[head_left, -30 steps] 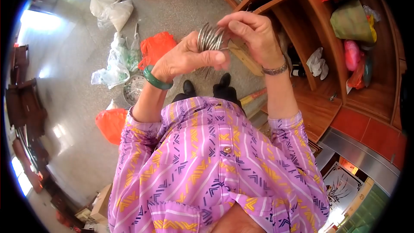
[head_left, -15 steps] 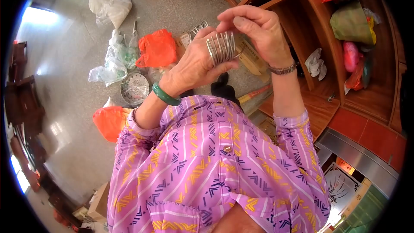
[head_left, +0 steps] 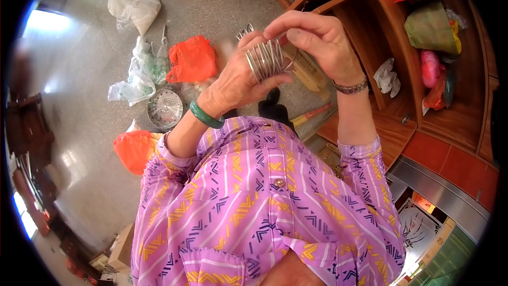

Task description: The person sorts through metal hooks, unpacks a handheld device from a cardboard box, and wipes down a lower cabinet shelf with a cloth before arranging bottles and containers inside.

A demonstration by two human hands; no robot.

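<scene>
A bundle of silvery metal rings (head_left: 265, 61), possibly wire hooks, lies across the fingers of my left hand (head_left: 238, 77), which is wrapped round it. A green bangle is on that wrist. My right hand (head_left: 320, 42) is bent over the top right of the bundle, its thumb and forefinger pinched near the end of a thin curved wire. More metal loops (head_left: 245, 32) show behind my left hand, partly hidden by it.
On the floor to the left are an orange-red bag (head_left: 193, 61), clear plastic bags (head_left: 138, 74), a round metal strainer (head_left: 165, 108) and another orange bag (head_left: 132, 151). An open wooden cabinet (head_left: 397, 37) stands at the right. Flat cardboard (head_left: 307, 71) lies beneath my hands.
The metal bundle has shifted slightly left and turned in my left hand. My right thumb and forefinger have come closer to the bundle's upper end.
</scene>
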